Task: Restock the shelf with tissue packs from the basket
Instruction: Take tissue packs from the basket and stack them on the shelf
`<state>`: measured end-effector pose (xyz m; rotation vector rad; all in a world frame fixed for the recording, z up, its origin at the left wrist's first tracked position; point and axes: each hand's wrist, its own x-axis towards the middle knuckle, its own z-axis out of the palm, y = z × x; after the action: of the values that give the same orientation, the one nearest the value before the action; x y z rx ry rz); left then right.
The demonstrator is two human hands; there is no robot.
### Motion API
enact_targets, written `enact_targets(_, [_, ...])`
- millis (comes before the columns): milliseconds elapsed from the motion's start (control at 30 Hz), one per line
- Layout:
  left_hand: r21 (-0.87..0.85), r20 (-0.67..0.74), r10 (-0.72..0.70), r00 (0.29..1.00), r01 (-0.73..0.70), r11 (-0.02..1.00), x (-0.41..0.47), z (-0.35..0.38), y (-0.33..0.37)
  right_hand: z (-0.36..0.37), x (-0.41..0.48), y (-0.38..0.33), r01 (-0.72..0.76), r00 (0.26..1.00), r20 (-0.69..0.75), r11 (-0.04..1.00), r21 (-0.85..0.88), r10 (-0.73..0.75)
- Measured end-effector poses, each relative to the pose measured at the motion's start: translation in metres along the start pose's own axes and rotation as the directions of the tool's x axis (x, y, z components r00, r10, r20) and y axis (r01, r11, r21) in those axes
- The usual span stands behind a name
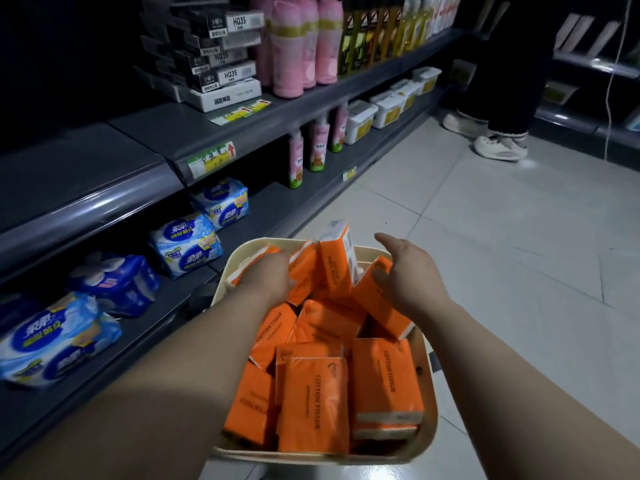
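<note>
A cream basket point(427, 358) stands on the floor, filled with several orange tissue packs point(313, 407) lying and leaning at different angles. My left hand point(272, 273) reaches into the far left of the basket. Its fingers curl down among the packs there and their tips are hidden. My right hand point(410, 271) hovers over the far right side with fingers spread and thumb raised, its fingertips against a tilted orange pack point(379, 303). An upright pack point(337, 258) stands between the two hands. The dark grey shelf point(270, 213) runs along the left.
Blue tissue packs point(187, 245) lie along the bottom shelf, with pink bottles point(317, 147) and white tubs point(360, 121) further on. The upper shelf carries black boxes point(221, 53) and tall pink bottles. A person's legs and white shoes point(500, 147) stand in the aisle ahead.
</note>
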<state>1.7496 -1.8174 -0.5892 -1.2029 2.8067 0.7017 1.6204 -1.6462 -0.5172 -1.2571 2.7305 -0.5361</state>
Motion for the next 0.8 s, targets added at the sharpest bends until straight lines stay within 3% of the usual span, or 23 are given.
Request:
enact_targets(333, [0.058, -0.193, -0.051, 0.980, 0.063, 0.996, -0.027, -0.050, -0.004, 0.006, -0.002, -0.006, -0.024, 0.999, 0.033, 1.000, -0.006, 0.024])
enact_targets(533, [0.049, -0.253, -0.068, 0.965, 0.082, 0.995, -0.045, -0.071, -0.026, 0.013, 0.018, -0.023, 0.005, 0.997, 0.080, 1.000, 0.013, -0.006])
enact_targets(800, [0.007, -0.263, -0.063, 0.963, 0.068, 0.998, -0.050, -0.077, -0.033, 0.011, 0.016, -0.002, -0.109, 0.990, 0.083, 0.991, -0.078, 0.116])
